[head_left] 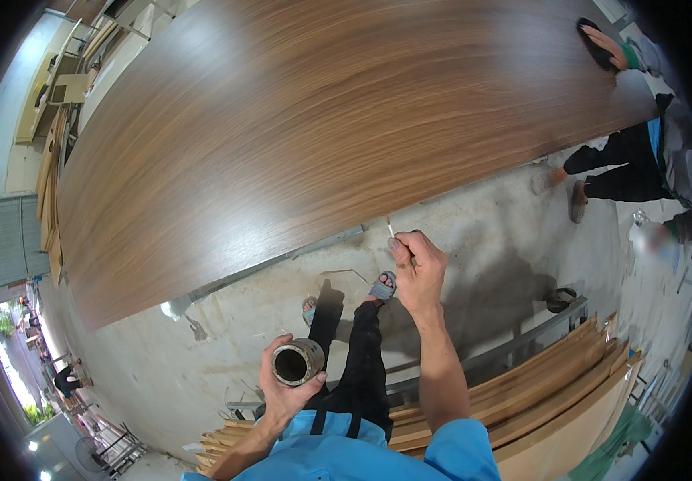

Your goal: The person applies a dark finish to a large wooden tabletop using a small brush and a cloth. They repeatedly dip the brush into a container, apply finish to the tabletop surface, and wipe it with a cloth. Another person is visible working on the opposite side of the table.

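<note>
My left hand (288, 383) is wrapped round an open round can (298, 361), held in front of my body. Its rim is stained and the inside looks dark. In my right hand (418, 268), thumb and fingers pinch a thin white stick with a brownish tip (391, 228); whether it is a small brush I cannot tell. The tip is at the near long edge of a large brown wood-grain panel (306, 120); whether it touches the edge is unclear.
At the far right a co-worker's hand (607, 46) presses a black pad on the panel. Another person (671, 232) is at the right rim. Long wooden strips (538, 381) and a metal rail (514, 341) lie behind me at lower right. A fan (91, 453) stands lower left.
</note>
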Demonstrator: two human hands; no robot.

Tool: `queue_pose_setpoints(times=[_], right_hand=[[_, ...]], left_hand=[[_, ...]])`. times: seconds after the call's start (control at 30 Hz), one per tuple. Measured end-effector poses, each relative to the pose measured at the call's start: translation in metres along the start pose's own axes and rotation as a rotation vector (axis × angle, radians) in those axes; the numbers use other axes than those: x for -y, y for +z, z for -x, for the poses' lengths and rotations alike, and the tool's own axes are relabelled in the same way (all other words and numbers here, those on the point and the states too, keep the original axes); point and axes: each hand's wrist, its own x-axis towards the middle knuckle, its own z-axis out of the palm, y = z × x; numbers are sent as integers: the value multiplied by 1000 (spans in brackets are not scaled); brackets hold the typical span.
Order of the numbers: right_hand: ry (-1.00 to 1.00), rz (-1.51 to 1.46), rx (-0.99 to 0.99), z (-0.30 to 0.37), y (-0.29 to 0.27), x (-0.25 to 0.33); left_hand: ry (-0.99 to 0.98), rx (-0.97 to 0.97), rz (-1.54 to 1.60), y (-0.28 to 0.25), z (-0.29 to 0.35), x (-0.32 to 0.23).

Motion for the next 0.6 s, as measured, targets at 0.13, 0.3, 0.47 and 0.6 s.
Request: queue_pose_setpoints(times=[0.13, 0.3, 0.47, 0.6], right_hand=[[218, -102, -138, 2, 7, 1], [161, -107, -12, 19, 53, 21], [136, -155, 51, 35, 76, 37], [302, -174, -126, 34, 79, 37]], left_hand=[[-31, 8, -12, -4, 1, 0], [32, -36, -4, -13, 4, 6], [36, -82, 0, -29, 10, 16], [-3, -115, 8, -46, 16, 25]])
